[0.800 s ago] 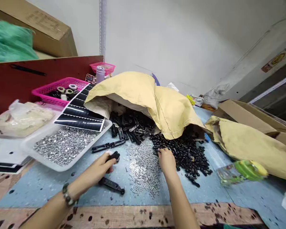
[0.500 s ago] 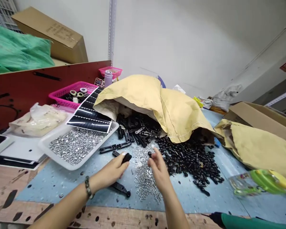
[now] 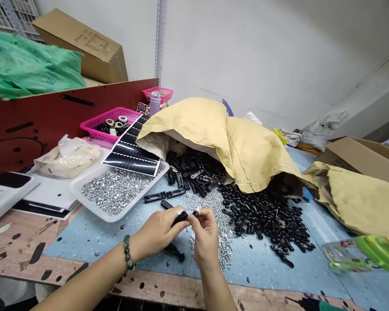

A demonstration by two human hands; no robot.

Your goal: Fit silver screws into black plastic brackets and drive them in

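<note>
My left hand, with a beaded bracelet at the wrist, is closed around a black plastic arm piece. Beside it my right hand pinches a small black knob-like part, its fingertips meeting the left hand's piece. Just under the left hand lies another black arm piece, partly covered. A heap of silver screws and nuts spreads behind and beside the right hand. Farther right is a pile of small black parts. More black arm pieces spill from a paper sack.
At left stands a white tray of metal nuts, with a black printed sheet across its corner. A pink basket holds scissors. A green-lidded bottle lies at right, near a green-handled tool at the front edge.
My right hand has moved left, bringing its small black part up against the piece in my left hand. The camera view has shifted slightly left.
</note>
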